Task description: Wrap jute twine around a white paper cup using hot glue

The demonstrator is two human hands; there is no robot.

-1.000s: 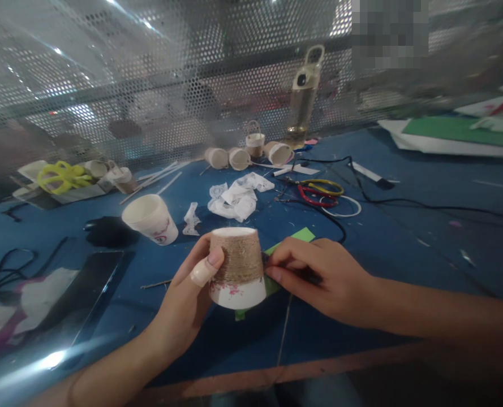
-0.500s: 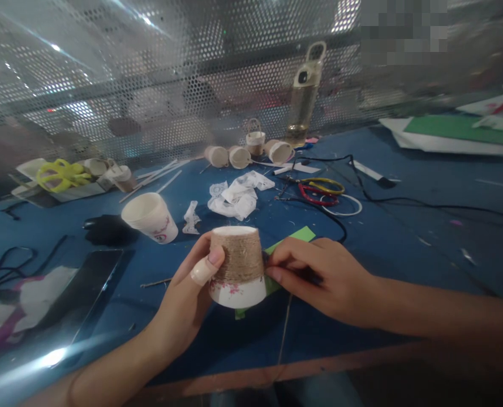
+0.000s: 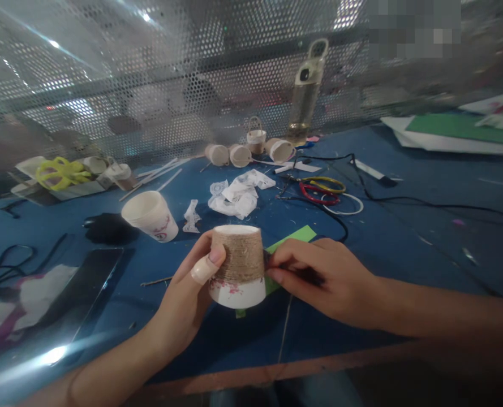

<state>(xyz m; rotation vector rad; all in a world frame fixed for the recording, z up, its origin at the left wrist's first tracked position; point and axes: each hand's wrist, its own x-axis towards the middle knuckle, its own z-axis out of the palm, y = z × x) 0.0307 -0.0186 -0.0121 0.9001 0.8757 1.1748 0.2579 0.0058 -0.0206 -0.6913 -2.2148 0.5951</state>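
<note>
My left hand (image 3: pixel 183 305) grips an upside-down paper cup (image 3: pixel 237 265) mostly wound with brown twine, its white flowered rim bare at the bottom. A plaster covers my left thumb tip, which presses on the twine. My right hand (image 3: pixel 319 277) is pinched against the cup's right side, fingers pressed together on the twine strand (image 3: pixel 284 333) that trails down toward the table edge. A green paper piece (image 3: pixel 296 236) lies under and behind the cup.
A plain paper cup (image 3: pixel 149 216) lies tipped to the left, by a black phone (image 3: pixel 81 294). Crumpled white lace (image 3: pixel 237 195), red and yellow pliers (image 3: pixel 319 191), cables, several twine-wrapped cups (image 3: pixel 251 150) and a water bottle (image 3: pixel 304 93) stand farther back. Yellow scissors (image 3: pixel 60 171) rest far left.
Both hands and the cup have stayed nearly still; only the view has shifted slightly.
</note>
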